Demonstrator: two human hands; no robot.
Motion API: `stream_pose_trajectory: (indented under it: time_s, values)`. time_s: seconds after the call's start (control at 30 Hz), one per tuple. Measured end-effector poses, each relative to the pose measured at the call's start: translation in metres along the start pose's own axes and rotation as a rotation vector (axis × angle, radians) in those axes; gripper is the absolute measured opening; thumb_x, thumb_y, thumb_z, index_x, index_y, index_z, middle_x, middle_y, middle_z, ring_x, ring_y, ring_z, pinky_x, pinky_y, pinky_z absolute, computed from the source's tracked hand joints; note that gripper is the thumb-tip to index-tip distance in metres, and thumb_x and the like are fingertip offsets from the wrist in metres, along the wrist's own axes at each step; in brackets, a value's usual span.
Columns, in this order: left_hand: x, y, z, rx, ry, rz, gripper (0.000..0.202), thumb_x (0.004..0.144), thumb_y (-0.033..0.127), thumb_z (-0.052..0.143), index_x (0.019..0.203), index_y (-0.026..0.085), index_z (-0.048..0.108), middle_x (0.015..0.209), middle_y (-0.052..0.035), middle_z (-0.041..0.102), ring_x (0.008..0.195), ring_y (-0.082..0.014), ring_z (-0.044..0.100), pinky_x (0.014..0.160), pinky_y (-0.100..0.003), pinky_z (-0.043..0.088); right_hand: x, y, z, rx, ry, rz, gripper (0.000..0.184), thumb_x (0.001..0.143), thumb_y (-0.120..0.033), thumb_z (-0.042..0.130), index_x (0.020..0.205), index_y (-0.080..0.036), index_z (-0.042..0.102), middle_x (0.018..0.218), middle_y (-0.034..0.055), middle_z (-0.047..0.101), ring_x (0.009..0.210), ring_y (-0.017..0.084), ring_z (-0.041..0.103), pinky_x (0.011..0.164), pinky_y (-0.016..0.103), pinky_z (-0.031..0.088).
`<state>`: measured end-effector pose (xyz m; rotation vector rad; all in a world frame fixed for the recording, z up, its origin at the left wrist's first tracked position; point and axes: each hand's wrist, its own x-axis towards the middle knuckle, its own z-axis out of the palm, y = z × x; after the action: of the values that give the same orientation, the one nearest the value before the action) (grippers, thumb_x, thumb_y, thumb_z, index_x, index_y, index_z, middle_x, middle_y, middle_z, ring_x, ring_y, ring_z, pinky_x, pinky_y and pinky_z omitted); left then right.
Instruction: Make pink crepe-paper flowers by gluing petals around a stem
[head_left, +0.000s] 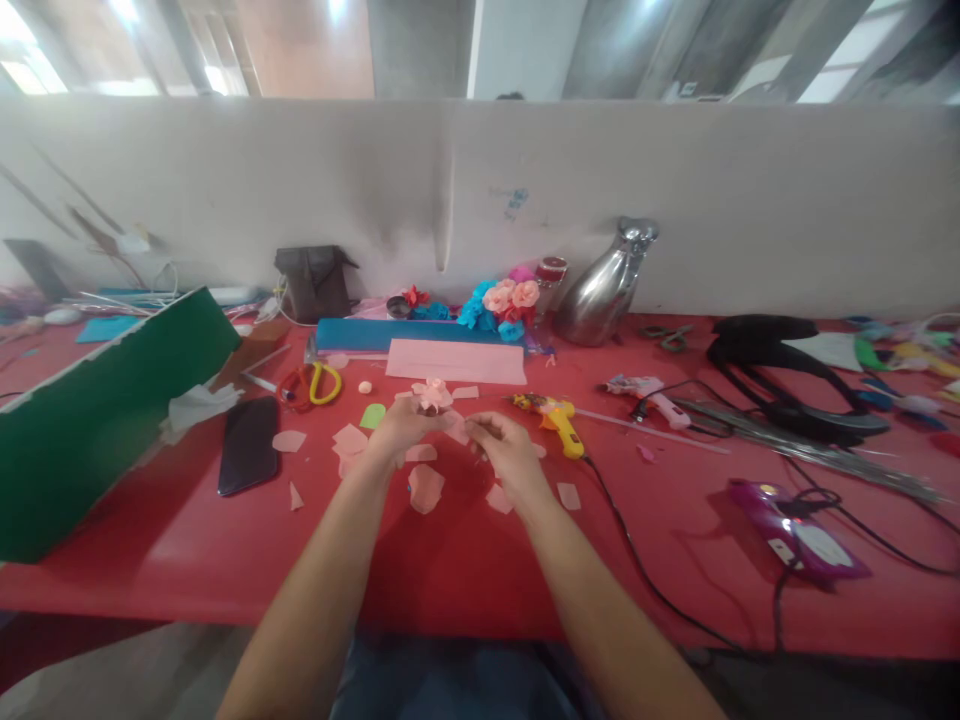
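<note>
My left hand (405, 425) is closed around the base of a small pink paper flower (435, 394), which points up above the fingers. A pink paper petal (456, 428) lies between the two hands, and my right hand (501, 445) pinches its right edge. Loose pink paper pieces (426, 488) are scattered on the red table beneath and around both hands. Just right of my right hand lies a yellow glue gun (559, 422). A bright green paper piece (373, 416) sits left of my left hand.
Left are a phone (249, 445), scissors (324, 384) and a green box (112, 420). Behind the hands lie a pink paper strip (457, 361), finished paper flowers (510, 298) and a steel jug (606, 285). Right are a pink glue gun (652, 398), wires, and a purple power strip (799, 535) with cords.
</note>
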<state>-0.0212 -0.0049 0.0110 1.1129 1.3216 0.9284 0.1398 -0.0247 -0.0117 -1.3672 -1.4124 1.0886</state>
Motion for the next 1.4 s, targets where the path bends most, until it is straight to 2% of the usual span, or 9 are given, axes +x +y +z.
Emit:
stream_pose_trajectory:
  time_s: [0.13,0.23,0.3,0.37,0.5,0.63,0.83,1.1,1.4]
  values:
    - [0.005,-0.008,0.003,-0.037,-0.002,-0.033,0.021,0.057,0.028,0.074,0.072,0.015,0.068,0.073,-0.0026,0.064,0.061,-0.0106,0.052,0.045,-0.018,0.040,0.005,0.000,-0.041,-0.197,0.116,-0.034,0.023,0.080,-0.042,0.052,0.087,-0.021,0.059,0.086,0.0070,0.066,0.082,0.021,0.061,0.074,0.032,0.046]
    - [0.009,-0.015,0.004,-0.042,-0.017,-0.091,0.026,0.054,0.030,0.076,0.074,0.016,0.067,0.085,-0.0052,0.066,0.067,-0.0136,0.055,0.046,-0.021,0.045,0.014,0.010,-0.083,-0.599,0.387,0.013,0.021,0.070,-0.036,0.063,0.082,-0.019,0.058,0.093,0.0121,0.064,0.094,0.027,0.058,0.078,0.036,0.043]
    - [0.014,-0.019,0.005,-0.005,-0.003,-0.088,0.027,0.054,0.030,0.076,0.073,0.015,0.065,0.082,-0.0049,0.065,0.069,-0.0151,0.056,0.048,-0.023,0.046,0.021,0.019,-0.105,-0.743,0.353,0.153,0.020,0.062,-0.032,0.069,0.073,-0.020,0.058,0.084,0.0111,0.065,0.086,0.027,0.060,0.071,0.034,0.043]
    - [0.021,-0.023,0.007,0.092,0.045,-0.053,0.023,0.054,0.029,0.074,0.066,0.014,0.062,0.068,-0.0018,0.061,0.065,-0.0148,0.055,0.048,-0.023,0.044,0.028,0.027,-0.115,-0.706,0.292,0.259,0.017,0.055,-0.025,0.070,0.065,-0.021,0.058,0.071,0.0067,0.064,0.076,0.024,0.061,0.063,0.030,0.041]
    - [0.031,-0.030,0.010,0.209,0.083,0.089,0.017,0.054,0.023,0.072,0.057,0.015,0.057,0.055,0.0031,0.054,0.059,-0.0121,0.052,0.052,-0.021,0.039,0.036,0.032,-0.113,-0.572,0.277,0.319,0.007,0.058,-0.023,0.063,0.061,-0.019,0.057,0.056,0.0026,0.059,0.059,0.020,0.058,0.052,0.027,0.038]
    - [0.033,-0.034,0.011,0.176,0.093,0.111,0.020,0.052,0.024,0.073,0.058,0.016,0.056,0.057,0.0039,0.056,0.057,-0.0111,0.052,0.054,-0.022,0.037,0.030,0.025,-0.102,-0.394,0.261,0.290,0.016,0.064,-0.024,0.053,0.077,-0.018,0.060,0.065,0.0019,0.063,0.057,0.016,0.059,0.050,0.025,0.041]
    - [0.034,-0.033,0.008,0.215,0.098,0.110,0.018,0.051,0.022,0.072,0.054,0.016,0.055,0.051,0.0032,0.054,0.054,-0.0114,0.049,0.051,-0.022,0.034,0.008,0.008,-0.098,0.202,0.032,0.220,0.022,0.063,-0.028,0.064,0.081,-0.017,0.059,0.068,0.0016,0.064,0.058,0.014,0.059,0.055,0.024,0.045]
    - [0.035,-0.037,0.009,0.220,0.108,0.068,0.009,0.054,0.021,0.068,0.058,0.016,0.062,0.056,0.0001,0.058,0.058,-0.0136,0.053,0.046,-0.021,0.036,-0.007,-0.013,-0.089,-0.072,-0.052,0.200,0.033,0.067,-0.046,0.069,0.078,-0.015,0.062,0.049,-0.0047,0.048,0.041,0.008,0.039,0.040,0.022,0.028]
    - [0.036,-0.041,0.009,0.220,0.131,0.041,0.020,0.053,0.030,0.073,0.058,0.015,0.059,0.053,0.0009,0.053,0.054,-0.0122,0.049,0.043,-0.021,0.034,-0.007,-0.008,-0.077,-0.172,-0.285,0.098,0.039,0.070,-0.046,0.066,0.097,-0.018,0.061,0.080,0.0017,0.064,0.069,0.016,0.057,0.057,0.025,0.045]
